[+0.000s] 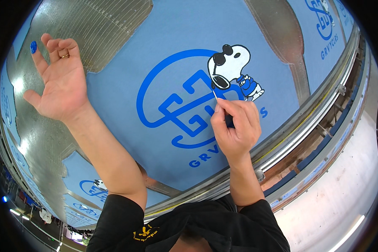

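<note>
My right hand [238, 128] pinches a thin pale stick [215, 95] between thumb and fingertips. The stick's tip meets the print just below the open mouth of a white cartoon dog [240, 59] with black sunglasses and a blue top. Under it lies a light blue fabric panel [117, 101], printed with a bright blue looped emblem [143, 84] and lettering, partly hidden by my right hand. Off to the left, my left hand [63, 86] is raised palm up, fingers loosely spread. A wet-looking blue blob [33, 47] coats one of its fingertips. That hand holds nothing.
A shiny metallic table surface [42, 134] shows between the cut panels. More printed blue panels [82, 176] lie at lower left and another [319, 25] at upper right. Metal rails [281, 147] run along the table's near edge, with a pale floor [327, 201] beyond.
</note>
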A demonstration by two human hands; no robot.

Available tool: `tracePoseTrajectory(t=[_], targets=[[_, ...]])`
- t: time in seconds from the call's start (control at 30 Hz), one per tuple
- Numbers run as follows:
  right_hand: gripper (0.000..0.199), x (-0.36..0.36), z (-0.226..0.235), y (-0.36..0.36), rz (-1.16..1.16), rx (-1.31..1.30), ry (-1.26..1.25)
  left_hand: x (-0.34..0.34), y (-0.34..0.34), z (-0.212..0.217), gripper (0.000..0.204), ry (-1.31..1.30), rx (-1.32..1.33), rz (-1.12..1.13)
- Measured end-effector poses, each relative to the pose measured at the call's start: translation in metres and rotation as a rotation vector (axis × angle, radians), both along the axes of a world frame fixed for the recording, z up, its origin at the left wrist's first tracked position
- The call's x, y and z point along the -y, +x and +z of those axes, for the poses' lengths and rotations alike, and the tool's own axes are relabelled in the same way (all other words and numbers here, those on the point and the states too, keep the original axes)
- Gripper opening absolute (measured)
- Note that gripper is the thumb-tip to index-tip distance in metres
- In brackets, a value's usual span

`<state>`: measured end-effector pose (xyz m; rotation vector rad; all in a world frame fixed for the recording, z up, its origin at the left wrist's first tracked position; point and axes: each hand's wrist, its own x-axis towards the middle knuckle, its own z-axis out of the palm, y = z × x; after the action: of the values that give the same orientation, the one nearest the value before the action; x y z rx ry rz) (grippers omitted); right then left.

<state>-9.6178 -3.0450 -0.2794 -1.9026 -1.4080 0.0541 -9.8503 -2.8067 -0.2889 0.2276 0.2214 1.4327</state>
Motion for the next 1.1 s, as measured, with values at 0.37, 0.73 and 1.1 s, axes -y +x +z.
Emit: tracePoseTrajectory(t=[0.37,0.73,1.1], targets=[[0.026,-0.0021,-0.0018,-0.0001,0.009,-0.008,0.022,0.0003,0.0018,0.0009,0.088,0.002,-0.014,-0.003],[0.026,-0.0015,-0.0034,0.0015,0.012,0.0,0.027,0.0008,0.0026,0.0007,0.088,-0.004,-0.01,-0.012],[0.026,-0.0013,-0.0016,0.0004,0.0,-0.018,0.012,0.0007,0.0025,0.0,0.087,0.003,-0.011,-0.013]])
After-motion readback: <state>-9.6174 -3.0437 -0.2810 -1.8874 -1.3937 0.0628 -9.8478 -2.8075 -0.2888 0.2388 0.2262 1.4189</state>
